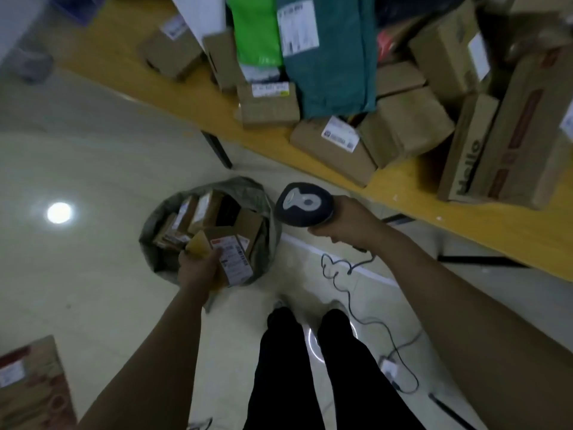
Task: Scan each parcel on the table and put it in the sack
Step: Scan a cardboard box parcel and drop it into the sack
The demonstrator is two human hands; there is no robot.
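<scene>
One sack (248, 187); one scanner (305, 209); held parcel (233, 254)

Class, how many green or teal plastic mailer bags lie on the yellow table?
2: a bright green plastic mailer bag, and to its right a teal plastic mailer bag lying over brown cardboard boxes. Others may be hidden in the pile.

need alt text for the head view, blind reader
A person's left hand holds a labelled cardboard parcel over an open sack of boxes on the floor; the right hand grips a corded scanner. More parcels crowd a yellow table.
</scene>
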